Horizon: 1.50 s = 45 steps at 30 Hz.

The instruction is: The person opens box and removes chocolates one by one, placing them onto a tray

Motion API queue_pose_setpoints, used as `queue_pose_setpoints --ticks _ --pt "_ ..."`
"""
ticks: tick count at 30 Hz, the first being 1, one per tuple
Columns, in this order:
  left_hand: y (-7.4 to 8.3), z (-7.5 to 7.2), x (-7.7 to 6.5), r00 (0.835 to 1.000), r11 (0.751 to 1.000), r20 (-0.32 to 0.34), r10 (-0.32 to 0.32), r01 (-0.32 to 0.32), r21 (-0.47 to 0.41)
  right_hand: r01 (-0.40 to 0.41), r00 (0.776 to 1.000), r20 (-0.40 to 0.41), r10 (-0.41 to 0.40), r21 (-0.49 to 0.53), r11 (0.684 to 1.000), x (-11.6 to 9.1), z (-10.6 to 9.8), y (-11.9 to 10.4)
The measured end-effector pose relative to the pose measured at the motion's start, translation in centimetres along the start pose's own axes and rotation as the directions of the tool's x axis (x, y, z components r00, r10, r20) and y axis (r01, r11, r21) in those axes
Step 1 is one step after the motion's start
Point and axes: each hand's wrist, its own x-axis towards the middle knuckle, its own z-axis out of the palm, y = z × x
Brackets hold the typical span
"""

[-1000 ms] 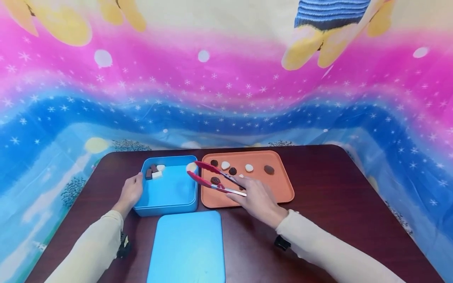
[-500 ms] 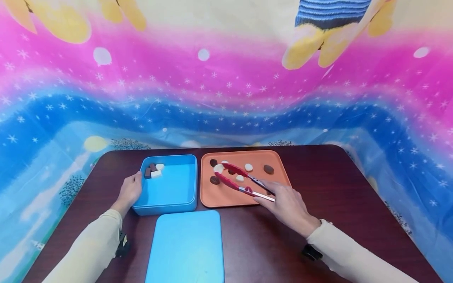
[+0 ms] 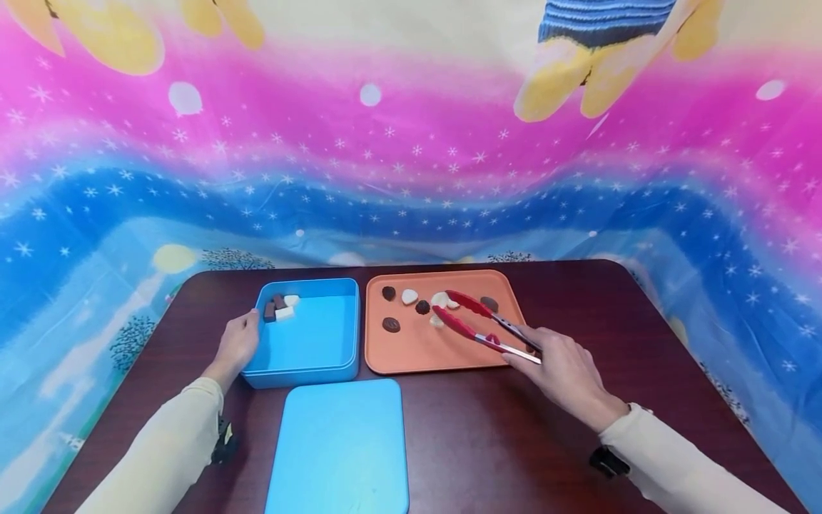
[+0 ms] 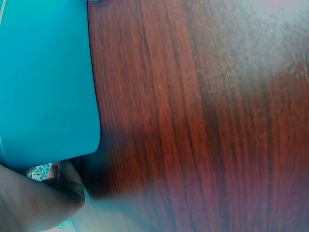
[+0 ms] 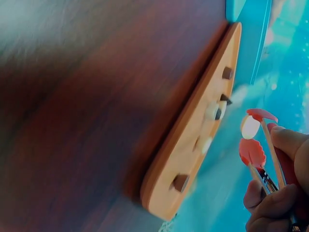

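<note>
My right hand (image 3: 568, 368) grips red-tipped metal tongs (image 3: 491, 341) over the orange tray (image 3: 411, 357). Between the tongs' tips is a pale, rounded chocolate-like piece (image 5: 250, 126), held above the tray in the right wrist view. On the tray lie several dark and white pieces, among them a dark brown oval (image 3: 391, 325) and a white one (image 3: 409, 296). My left hand (image 3: 236, 344) holds the left wall of the blue box (image 3: 302, 375). Brown and white blocks (image 3: 279, 308) sit in the box's back left corner.
A flat blue lid (image 3: 340, 450) lies on the dark wooden table (image 3: 488, 442) in front of the box. The tray stands close beside the box's right side. A printed cloth (image 3: 411, 178) hangs behind and around the table.
My right hand has carried the tongs and the pale piece rightward, from the box's right rim to over the tray's right half. The left hand stays at the box.
</note>
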Motion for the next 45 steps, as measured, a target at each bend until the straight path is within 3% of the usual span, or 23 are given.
queue_pose_setpoints --ticks 6,13,20,34,40,45 --pt "0.0 0.0 0.0 1.000 1.000 0.002 0.005 -0.005 -0.001 -0.005 1.000 -0.003 0.005 -0.017 1.000 1.0 -0.7 1.4" --pt "0.2 -0.1 0.0 0.999 1.000 0.050 0.007 -0.007 -0.012 -0.040 0.998 0.037 0.041 -0.035 0.999 2.8 -1.2 2.6" --pt "0.1 -0.2 -0.1 1.000 1.000 0.028 0.005 -0.004 -0.008 -0.063 0.996 0.062 0.068 -0.079 0.995 4.5 -1.4 3.2" --pt "-0.1 -0.4 0.0 0.999 1.000 0.046 0.006 -0.006 -0.013 -0.104 0.978 0.169 0.126 -0.130 0.986 7.6 -1.5 2.4" --pt "0.0 -0.2 0.1 1.000 1.000 0.025 0.015 -0.015 -0.014 -0.096 0.976 0.180 0.122 -0.146 0.985 8.5 -1.4 2.2" --pt "0.1 -0.1 0.1 0.999 1.000 0.047 0.011 -0.011 -0.012 -0.102 0.974 0.184 0.129 -0.150 0.983 8.8 -1.2 1.9"
